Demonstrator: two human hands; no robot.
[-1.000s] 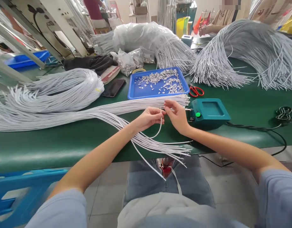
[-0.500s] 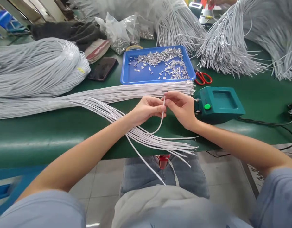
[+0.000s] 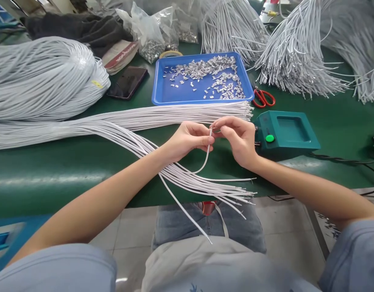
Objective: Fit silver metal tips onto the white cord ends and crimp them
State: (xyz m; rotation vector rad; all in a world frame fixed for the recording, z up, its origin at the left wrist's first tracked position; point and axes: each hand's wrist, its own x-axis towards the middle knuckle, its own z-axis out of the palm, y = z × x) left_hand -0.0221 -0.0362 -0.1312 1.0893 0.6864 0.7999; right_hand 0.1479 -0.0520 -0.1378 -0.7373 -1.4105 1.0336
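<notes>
My left hand [image 3: 193, 142] is closed, pinching a white cable [image 3: 207, 153] just below its upright tip. From there the cable curves down and back to a loose bunch of white cables [image 3: 193, 180] under my left forearm. Curled fingers of my right hand [image 3: 237, 138] meet the same cable's tip from the right; a fine strand seems to run from it towards the thumb, too small to be sure. Right behind both hands lies a straight bundle of white cables [image 3: 175, 115]. A green box with a green button [image 3: 286, 132] stands just right of my right hand.
A blue tray [image 3: 168, 96] of small metal pieces lies behind the bundle. Red-handled scissors [image 3: 264, 98], a phone [image 3: 128, 82], a big cable coil [image 3: 47, 77], bags of metal pieces [image 3: 150, 38] and hanging cable bunches [image 3: 296, 61] surround it. A black cord [image 3: 336, 159] trails right.
My right thumb has drawn back to the right, away from the cable's tip, and that hand has shifted slightly right. My left hand keeps its pinch. The camera view has shifted a little.
</notes>
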